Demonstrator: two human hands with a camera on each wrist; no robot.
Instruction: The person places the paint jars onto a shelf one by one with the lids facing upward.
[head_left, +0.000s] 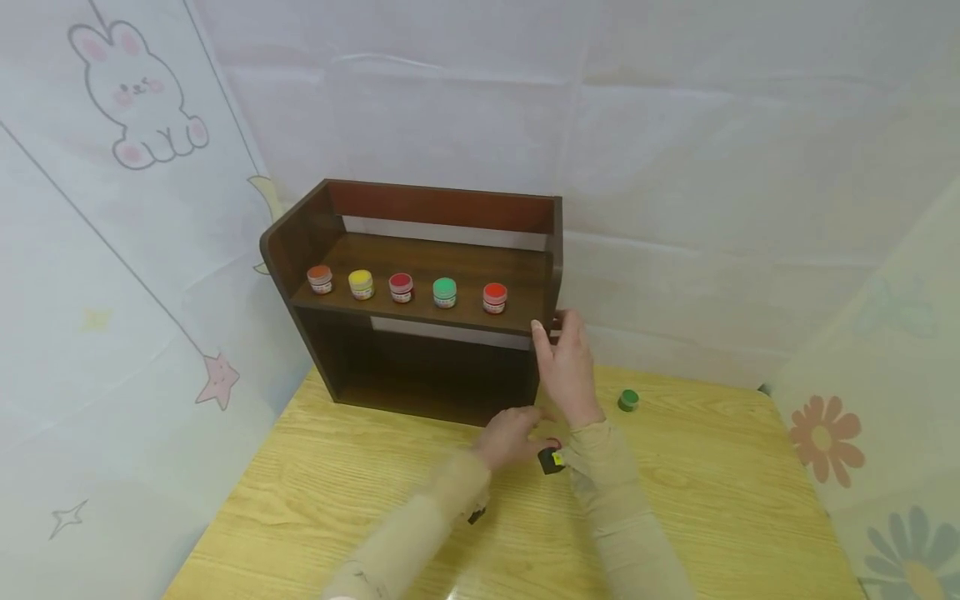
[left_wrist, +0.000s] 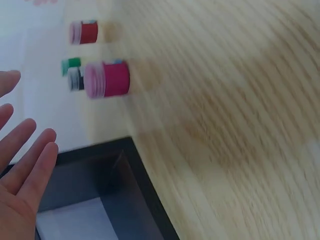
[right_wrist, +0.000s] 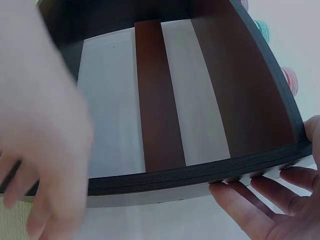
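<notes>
A dark brown two-tier shelf [head_left: 420, 321] stands upright on the table, its upper board carrying a row of several small jars with orange, yellow, dark red, green and red tops. My right hand [head_left: 568, 367] grips its right side panel, thumb at the front edge and fingers on the outer face, as the right wrist view also shows the hand [right_wrist: 280, 205] doing. Low in front of the right corner is my left hand [head_left: 510, 437], holding nothing. In the left wrist view that hand [left_wrist: 25, 172] has its fingers extended and overlaps the shelf frame [left_wrist: 147, 187].
A small green jar [head_left: 628, 400] sits on the wood-grain table [head_left: 720, 483], right of the shelf. Pink [left_wrist: 107, 79] and red [left_wrist: 86, 32] jars show in the left wrist view. A pale printed sheet [head_left: 675, 167] hangs behind and at both sides.
</notes>
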